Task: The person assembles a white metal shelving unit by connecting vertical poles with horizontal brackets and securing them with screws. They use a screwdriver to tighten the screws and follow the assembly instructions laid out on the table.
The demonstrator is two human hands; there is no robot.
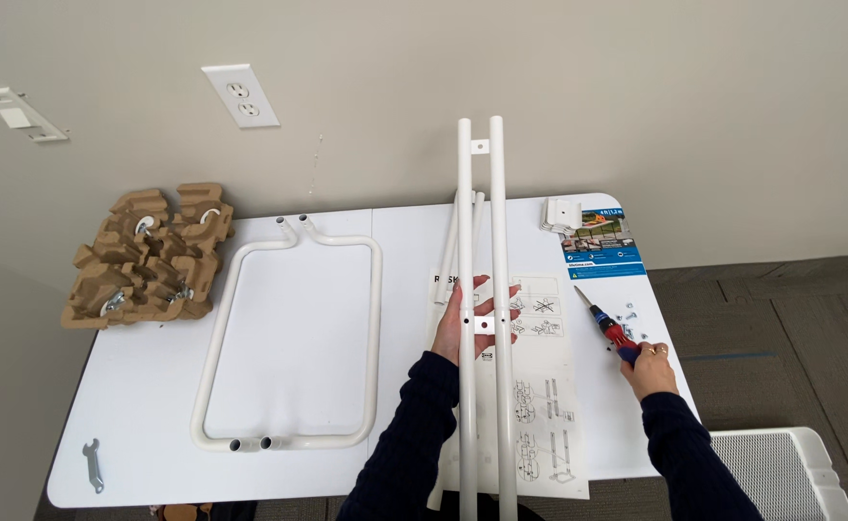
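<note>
- Two white tubes joined as one ladder-like frame [482, 289], long axis running away from the person, upright over the bench [134, 463]
- left hand [462, 323] wraps around it mid-length
- right hand [651, 362], off right, grips a red screwdriver [605, 323]
- instruction sheet [540, 405] underneath

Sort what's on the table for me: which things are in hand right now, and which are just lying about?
In hand:
- double white tube frame, gripped by the left hand
- red-handled screwdriver, under the right hand
- small screws beside it
- instruction sheet underneath

Lying about:
- white looped tube frame
- cardboard packing with casters
- flat wrench
- blue leaflet
</note>
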